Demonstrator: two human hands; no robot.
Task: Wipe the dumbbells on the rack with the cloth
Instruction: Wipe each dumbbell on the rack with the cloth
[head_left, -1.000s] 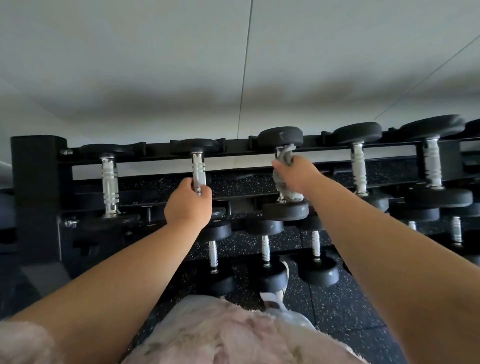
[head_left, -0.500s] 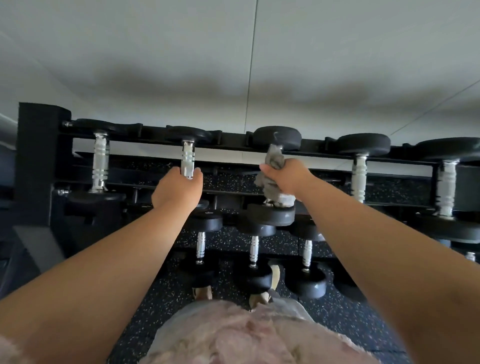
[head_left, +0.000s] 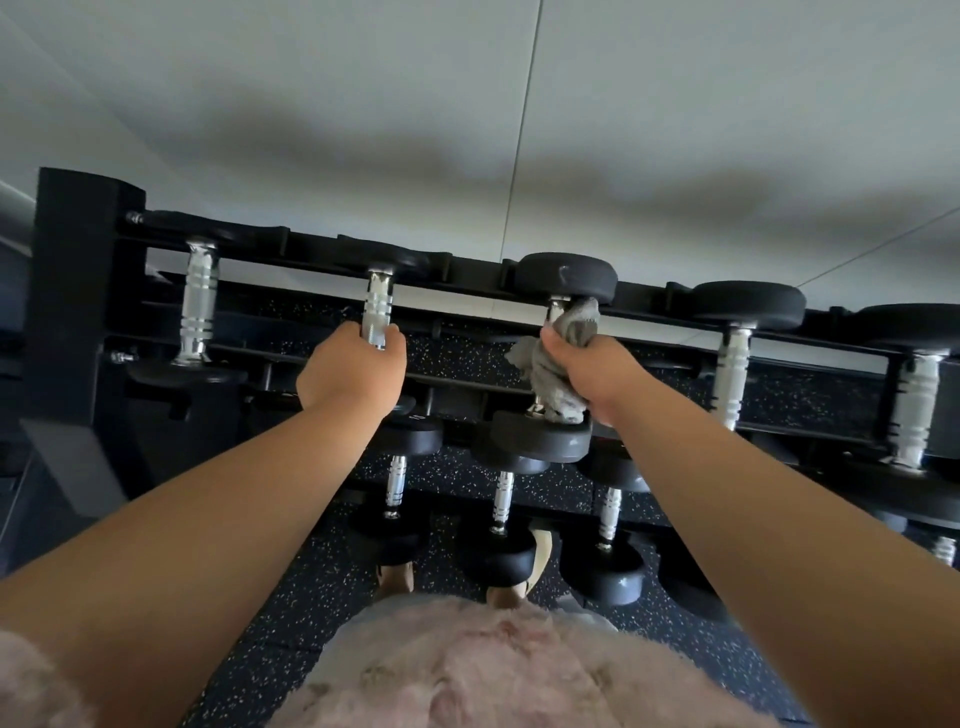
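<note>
Right hand (head_left: 605, 366) has slid grey cloth (head_left: 558, 364) up third dumbbell's handle (head_left: 556, 312), grip closed round both (wipe mid-stroke, top rack (head_left: 467, 270)). Left hand (head_left: 353, 371) still clasps neighbouring dumbbell (head_left: 377, 312), steadying. Remaining dumbbells await.

A: What is found around the right grip (head_left: 597, 371)?

B: It is hemmed between two black heads (head_left: 566, 275) of one dumbbell, beyond and nearer; bare gaps are left to either side, before the next chrome handle (head_left: 731, 376).

A: And the left grip (head_left: 353, 371)?

B: Open slots are seen on both sides. The rack's upright (head_left: 67, 291) is met further left, lower dumbbells (head_left: 498, 551) underneath.
</note>
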